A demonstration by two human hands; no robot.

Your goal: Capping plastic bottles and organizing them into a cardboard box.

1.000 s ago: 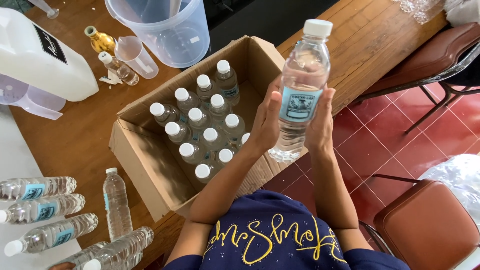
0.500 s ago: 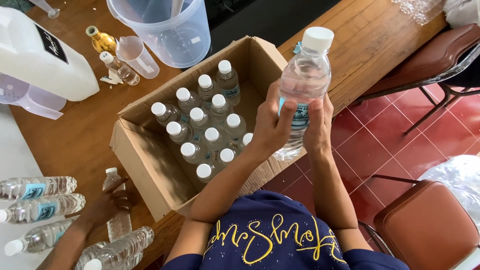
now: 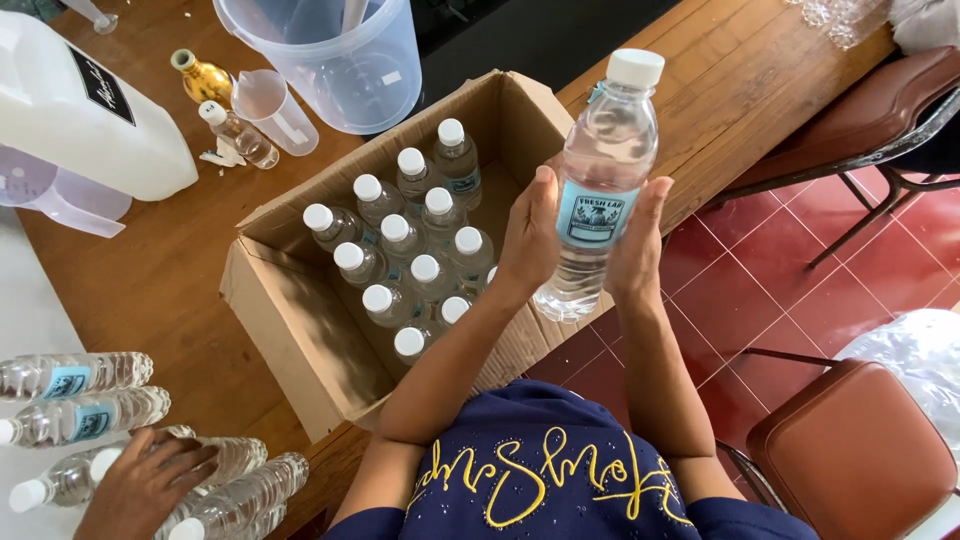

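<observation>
Far left, a white jug [image 3: 85,110] runs off the frame, and the row of lying bottles [image 3: 75,375] below it is clipped at the edge too. Another person's hand [image 3: 145,490] rests on those bottles at the bottom corner; its arm is out of view. Moving across, a clear bucket [image 3: 335,55] is cut by the top edge. Centre now: an open cardboard box [image 3: 300,320] on the wooden table [image 3: 160,280], capped bottles [image 3: 425,265] standing packed inside, the nearest ones partly hidden behind the wearer's forearm. Here is the action: the left hand [image 3: 530,235] and right hand [image 3: 640,245] press flat against either side of a clear labelled bottle [image 3: 600,190], fingers straight and held upward, palms clamping it upright in the air over the box's right edge. Its base is blurred. Right side, red floor tiles [image 3: 780,290] and brown chairs [image 3: 850,450], both cropped.
</observation>
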